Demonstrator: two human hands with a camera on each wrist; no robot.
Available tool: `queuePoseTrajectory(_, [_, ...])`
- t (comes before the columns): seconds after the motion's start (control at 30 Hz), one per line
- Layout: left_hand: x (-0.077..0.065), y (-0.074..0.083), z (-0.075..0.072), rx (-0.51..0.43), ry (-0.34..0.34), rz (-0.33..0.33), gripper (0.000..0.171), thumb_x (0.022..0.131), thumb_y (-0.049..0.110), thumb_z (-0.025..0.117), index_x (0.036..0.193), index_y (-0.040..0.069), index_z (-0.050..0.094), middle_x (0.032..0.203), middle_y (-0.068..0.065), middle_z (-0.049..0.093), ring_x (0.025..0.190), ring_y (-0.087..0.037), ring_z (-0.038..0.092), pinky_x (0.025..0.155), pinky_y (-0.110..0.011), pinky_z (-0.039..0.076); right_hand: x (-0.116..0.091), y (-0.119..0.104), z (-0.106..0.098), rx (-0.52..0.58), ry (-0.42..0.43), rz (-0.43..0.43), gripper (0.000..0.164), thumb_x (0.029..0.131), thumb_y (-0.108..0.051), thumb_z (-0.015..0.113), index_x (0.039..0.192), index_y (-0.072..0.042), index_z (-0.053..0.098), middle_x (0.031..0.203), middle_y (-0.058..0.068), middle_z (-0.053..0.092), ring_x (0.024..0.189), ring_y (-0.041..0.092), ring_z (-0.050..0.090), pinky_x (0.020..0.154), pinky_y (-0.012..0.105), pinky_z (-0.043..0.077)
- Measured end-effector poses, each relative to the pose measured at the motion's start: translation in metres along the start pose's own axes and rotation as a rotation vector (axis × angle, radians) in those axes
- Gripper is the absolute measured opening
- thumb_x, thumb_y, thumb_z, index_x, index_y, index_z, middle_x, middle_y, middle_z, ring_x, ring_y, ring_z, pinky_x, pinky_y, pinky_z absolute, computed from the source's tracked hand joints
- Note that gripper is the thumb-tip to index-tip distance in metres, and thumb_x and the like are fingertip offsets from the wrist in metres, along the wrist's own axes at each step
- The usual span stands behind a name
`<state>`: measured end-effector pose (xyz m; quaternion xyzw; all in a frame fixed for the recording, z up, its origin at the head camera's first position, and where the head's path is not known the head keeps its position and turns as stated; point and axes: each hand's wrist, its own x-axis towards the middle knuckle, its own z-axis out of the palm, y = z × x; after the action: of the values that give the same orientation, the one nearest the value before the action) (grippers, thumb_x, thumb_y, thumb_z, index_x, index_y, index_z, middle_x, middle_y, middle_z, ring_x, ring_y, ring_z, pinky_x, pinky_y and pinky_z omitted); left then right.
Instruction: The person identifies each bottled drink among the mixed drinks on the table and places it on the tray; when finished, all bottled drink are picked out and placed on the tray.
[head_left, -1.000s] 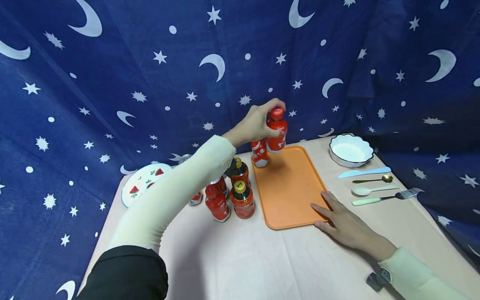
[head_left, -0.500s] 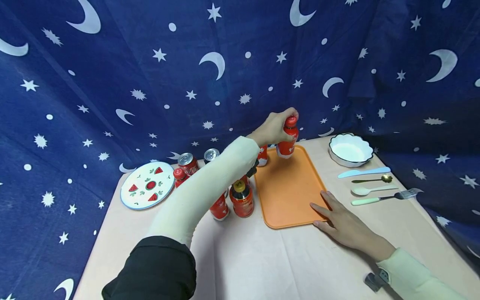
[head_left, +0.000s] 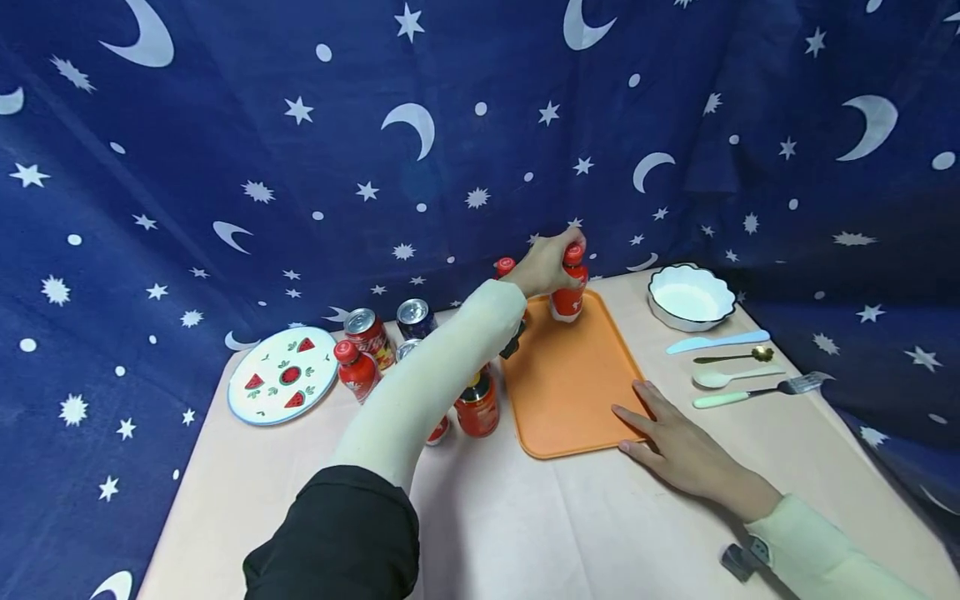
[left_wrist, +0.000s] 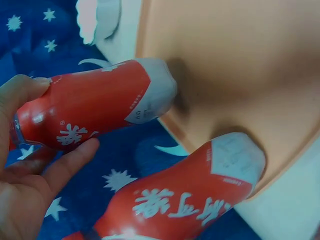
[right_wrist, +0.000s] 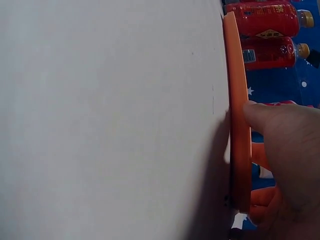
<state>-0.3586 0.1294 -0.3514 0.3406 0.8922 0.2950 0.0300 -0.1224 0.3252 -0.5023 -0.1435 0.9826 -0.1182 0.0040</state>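
Btl [head_left: 567, 300] lower, L hand [head_left: 546, 265] round it

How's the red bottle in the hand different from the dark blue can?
The red bottle is red and white; the dark blue can is mostly dark blue.
The bottle narrows to a red cap; the can has a flat silver top.
The left hand holds the bottle; no hand touches the can.
Both look like drink containers.
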Motion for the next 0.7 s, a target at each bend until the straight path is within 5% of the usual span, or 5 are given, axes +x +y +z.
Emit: queuePoseTrajectory(0.7, [0.019, -0.023, 0.022, -0.031, 0.052, -0.13, 0.061, 0.065, 0.019, 0.083, 0.111, 0.025, 0.044, 0.102, 0.001, 0.057, 0.093, -0.014, 0.054, 0.072, -0.026, 0.05, 0.0, -0.001, -0.002, 0.021, -0.004, 0.003, 0.062, 0.085, -0.06, 0.047, 0.138, -0.028, 0.043, 0.152, 0.013, 0.013, 0.139, 0.031, 0.013, 0.102, 0.055, 0.027])
